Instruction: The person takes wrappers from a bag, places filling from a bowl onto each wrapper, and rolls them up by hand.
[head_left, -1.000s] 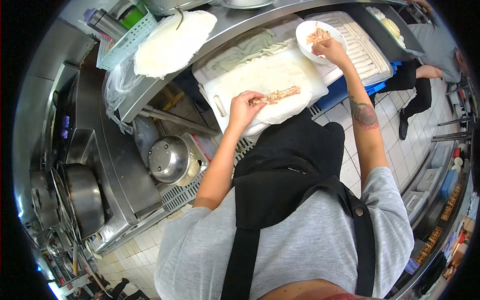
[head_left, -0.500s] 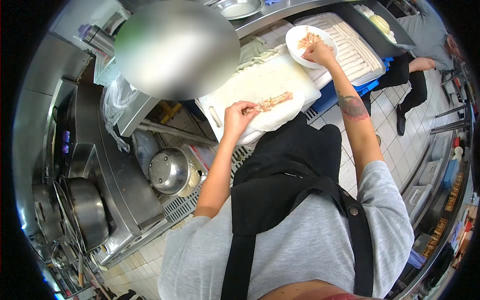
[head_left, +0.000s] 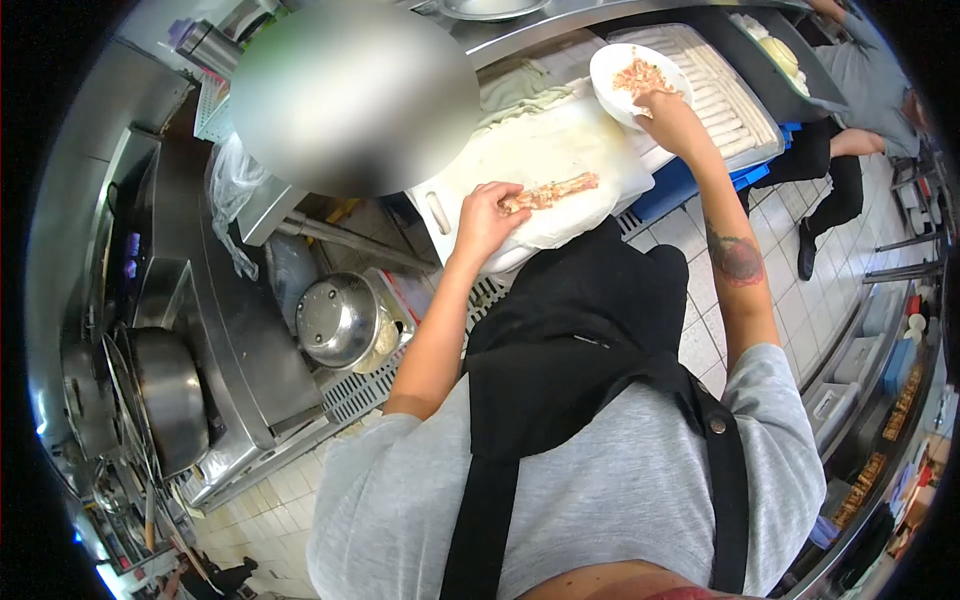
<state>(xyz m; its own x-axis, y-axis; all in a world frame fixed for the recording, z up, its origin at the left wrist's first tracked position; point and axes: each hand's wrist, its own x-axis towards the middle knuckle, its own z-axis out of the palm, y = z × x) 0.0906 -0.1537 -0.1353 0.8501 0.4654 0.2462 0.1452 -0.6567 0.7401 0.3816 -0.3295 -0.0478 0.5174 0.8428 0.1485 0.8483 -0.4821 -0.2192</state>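
- Left hand [head_left: 488,215]: your fingers are bent and touch the left end of the strip [head_left: 562,190] of filling; whether they pinch it or only press it, you cannot tell.
- Right hand [head_left: 668,118]: your fingers reach down into the bowl [head_left: 603,85], at the lower edge of the filling [head_left: 640,75]; whether they grasp any, you cannot tell.
- Strip: reddish and chunky, it lies on the sheet [head_left: 520,150] at upper centre, slanting slightly up to the right.
- Sheet: pale, thin and spread flat over the white board [head_left: 424,197], whose handle slot shows at its left end.
- Bowl: white and round, at upper right of centre, just beside the tray [head_left: 768,152].
- Tray: it holds pale rolls [head_left: 722,98] in close rows, above a blue crate [head_left: 668,197].
- Bin [head_left: 820,80]: dark, beyond the tray at upper right, near another person [head_left: 845,175].
- Bench [head_left: 540,32]: metal, crossing the top of the frame.
- Metal bowl [head_left: 338,320]: left of centre, below the board.
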